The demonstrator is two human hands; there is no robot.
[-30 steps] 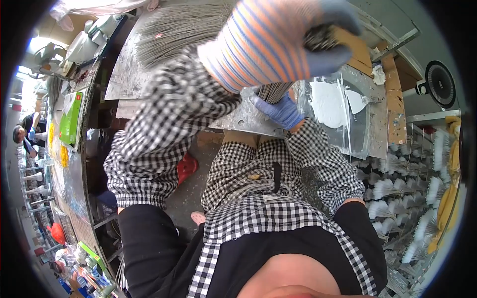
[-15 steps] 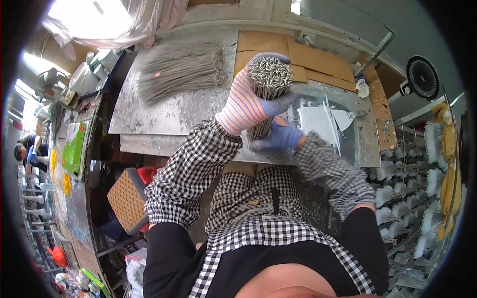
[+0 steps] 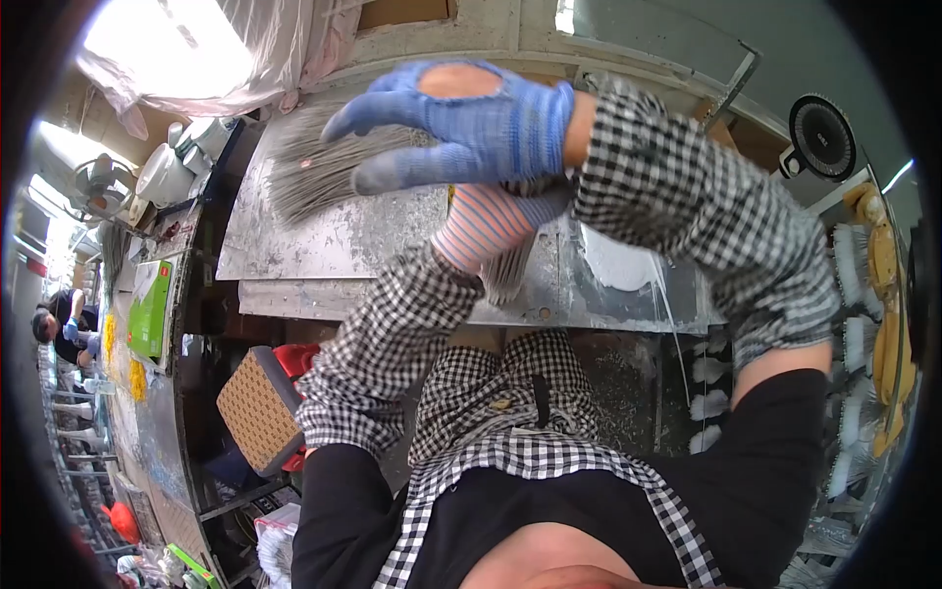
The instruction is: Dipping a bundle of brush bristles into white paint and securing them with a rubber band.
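My left hand [image 3: 494,224], in a pale glove with orange and blue stripes, is wrapped round a bundle of thin grey rods [image 3: 508,273]. The bundle's lower end shows below the hand at the table's near edge. Its upper end is hidden behind my right forearm. My right hand [image 3: 451,123], in a blue glove with an opening on its back, reaches across to the left above the bundle. Its fingers are stretched out and apart, with nothing visible in them. Beyond its fingertips a loose pile of grey rods [image 3: 304,177] lies on the table, partly covered by the hand.
The scuffed grey metal table [image 3: 334,236] spans the view ahead. White sheet-like material [image 3: 618,257] lies at its right. A stool with a patterned seat [image 3: 257,402] stands lower left. Racks of white brushes [image 3: 852,344] line the right side. A person [image 3: 67,324] works far left.
My right hand has left the lower part of the bundle and swung up and left, over my left hand toward the pile. My left hand keeps its grip on the bundle, slightly lower.
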